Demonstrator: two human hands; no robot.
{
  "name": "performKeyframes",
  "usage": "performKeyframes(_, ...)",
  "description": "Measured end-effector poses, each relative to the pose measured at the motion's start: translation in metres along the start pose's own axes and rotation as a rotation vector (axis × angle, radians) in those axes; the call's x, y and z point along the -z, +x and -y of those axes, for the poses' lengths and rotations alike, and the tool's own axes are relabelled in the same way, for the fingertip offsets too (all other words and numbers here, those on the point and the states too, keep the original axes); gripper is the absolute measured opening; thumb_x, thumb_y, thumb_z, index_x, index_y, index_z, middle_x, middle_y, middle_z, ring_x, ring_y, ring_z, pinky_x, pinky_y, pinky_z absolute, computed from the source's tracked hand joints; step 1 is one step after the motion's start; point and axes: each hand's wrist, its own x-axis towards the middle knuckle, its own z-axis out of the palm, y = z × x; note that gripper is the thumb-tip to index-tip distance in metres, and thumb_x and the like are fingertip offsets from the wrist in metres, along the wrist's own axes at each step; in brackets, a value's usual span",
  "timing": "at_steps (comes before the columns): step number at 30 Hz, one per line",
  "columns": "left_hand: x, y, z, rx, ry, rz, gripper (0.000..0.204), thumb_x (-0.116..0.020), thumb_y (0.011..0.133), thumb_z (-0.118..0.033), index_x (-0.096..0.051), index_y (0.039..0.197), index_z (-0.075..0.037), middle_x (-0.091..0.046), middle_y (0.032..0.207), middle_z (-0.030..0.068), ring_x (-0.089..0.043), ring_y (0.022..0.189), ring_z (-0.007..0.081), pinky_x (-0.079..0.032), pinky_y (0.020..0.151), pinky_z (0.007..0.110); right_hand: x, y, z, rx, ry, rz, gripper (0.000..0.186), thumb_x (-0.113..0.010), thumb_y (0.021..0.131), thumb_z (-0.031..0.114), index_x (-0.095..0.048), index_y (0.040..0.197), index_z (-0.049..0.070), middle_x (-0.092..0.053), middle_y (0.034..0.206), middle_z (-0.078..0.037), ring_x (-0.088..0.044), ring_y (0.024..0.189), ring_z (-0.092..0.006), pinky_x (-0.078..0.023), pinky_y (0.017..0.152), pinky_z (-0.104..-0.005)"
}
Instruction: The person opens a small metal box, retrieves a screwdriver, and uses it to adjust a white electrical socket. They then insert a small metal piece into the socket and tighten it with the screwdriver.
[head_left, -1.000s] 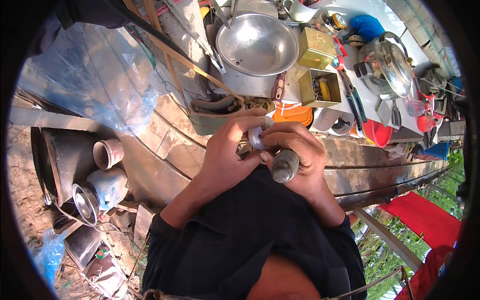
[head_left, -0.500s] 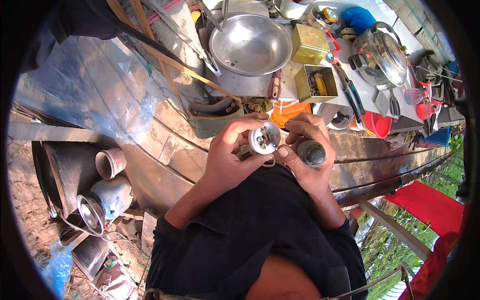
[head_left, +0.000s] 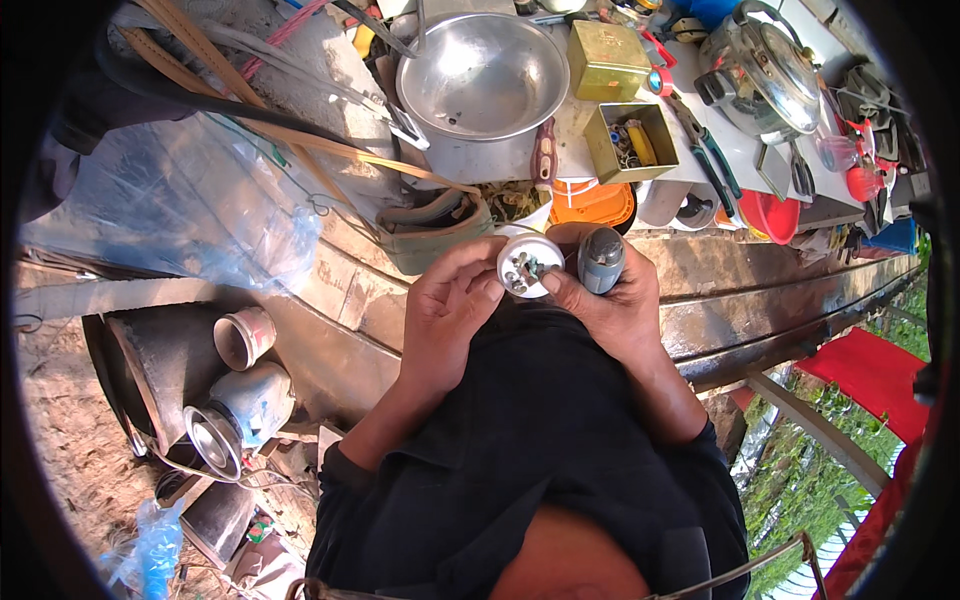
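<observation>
In the head view, the left hand [head_left: 455,310] and right hand [head_left: 612,308] pinch a white round fitting [head_left: 527,266] between them (the right thumb [head_left: 568,292] overlaps it), the right gripping a grey tool handle [head_left: 601,262], a steel basin [head_left: 490,75] and open tin [head_left: 638,174] beyond.

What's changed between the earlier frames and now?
The round white plastic-looking piece, side-on before, now faces the camera; the grey cylindrical handle in the right hand rose level with it. The left hand stays at the piece; the round metal basin hasn't moved.
</observation>
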Motion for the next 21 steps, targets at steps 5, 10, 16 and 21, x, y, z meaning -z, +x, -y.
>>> performKeyframes(5, 0.005, -0.003, 0.009, 0.061, -0.015, -0.045, 0.032, -0.066, 0.1, -0.005, -0.062, 0.13, 0.004, -0.07, 0.122, 0.0119, -0.068, 0.11, 0.0171, -0.056, 0.096, 0.035, -0.003, 0.002, -0.001, 0.054, -0.028, 0.039, 0.034, -0.084, 0.086, 0.002, -0.072, 0.117, 0.003, -0.075, 0.107, -0.009, -0.07, 0.097, -0.0137, -0.057, 0.087, -0.0312)
performKeyframes(10, 0.01, -0.001, 0.009, 0.117, 0.06, -0.049, 0.027, -0.065, 0.099, -0.005, -0.066, 0.124, 0.003, -0.071, 0.12, 0.0117, -0.07, 0.103, 0.0185, -0.06, 0.087, 0.035, 0.003, 0.004, -0.002, 0.162, -0.063, 0.14, 0.037, -0.083, 0.086, 0.001, -0.069, 0.12, 0.001, -0.074, 0.107, -0.008, -0.069, 0.098, -0.0136, -0.057, 0.087, -0.0314)
performKeyframes(16, 0.015, -0.005, 0.001, 0.177, -0.142, 0.024, 0.022, -0.071, 0.093, -0.003, -0.071, 0.114, 0.004, -0.069, 0.107, 0.0059, -0.066, 0.095, 0.0128, -0.055, 0.08, 0.029, 0.019, 0.015, -0.01, -0.044, 0.378, 0.299, 0.034, -0.081, 0.09, 0.005, -0.066, 0.12, -0.003, -0.071, 0.105, -0.006, -0.066, 0.088, -0.0102, -0.054, 0.077, -0.0274)
performKeyframes(21, 0.016, -0.003, 0.01, 0.036, -0.147, 0.116, 0.024, -0.072, 0.092, -0.003, -0.066, 0.115, 0.0, -0.067, 0.106, 0.0052, -0.066, 0.097, 0.013, -0.054, 0.088, 0.031, 0.024, 0.025, -0.017, -0.06, 0.408, 0.42, 0.022, -0.076, 0.091, -0.002, -0.068, 0.111, -0.001, -0.071, 0.106, -0.006, -0.068, 0.094, -0.013, -0.055, 0.083, -0.0295)
